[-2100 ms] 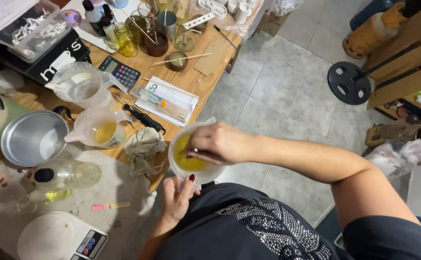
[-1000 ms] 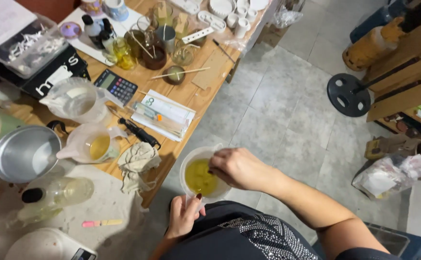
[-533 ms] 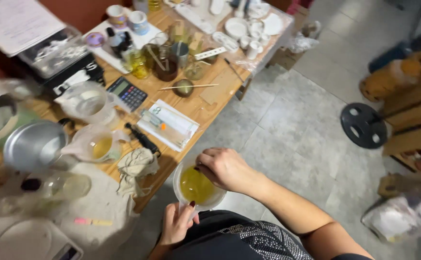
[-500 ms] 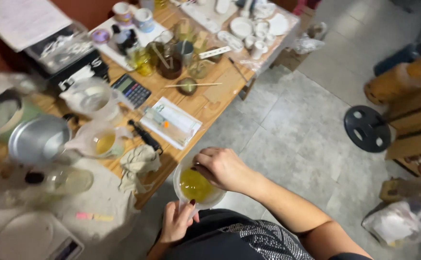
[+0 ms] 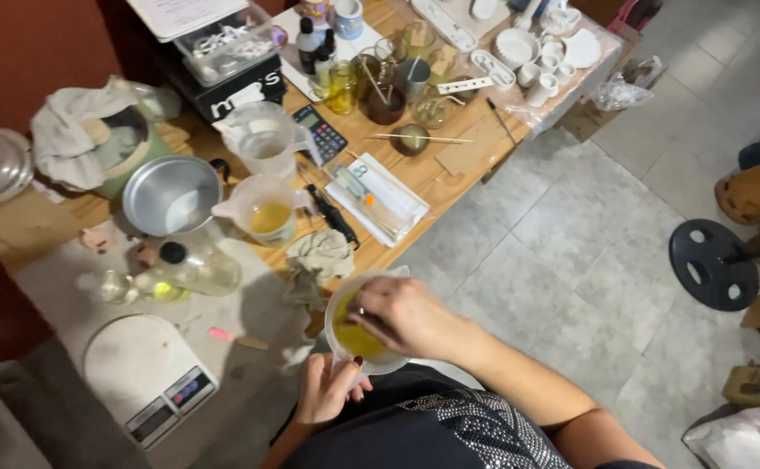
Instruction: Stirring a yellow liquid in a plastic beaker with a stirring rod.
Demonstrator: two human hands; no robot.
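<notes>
— Starting at the left, what's on the table?

— A white kitchen scale (image 5: 141,375), a clear bottle (image 5: 190,268) lying on its side with its black cap pointing left, a metal bowl (image 5: 169,194), then a measuring jug (image 5: 266,209) of yellow liquid.

— And the hands?

— The left hand (image 5: 326,390) curls around the handle of a plastic cup (image 5: 358,324) of yellow liquid, held upright off the table's near edge, mouth upward. The right hand (image 5: 401,314) is closed over its rim, fingers pinching a thin stirrer; its angle is hidden.
</notes>
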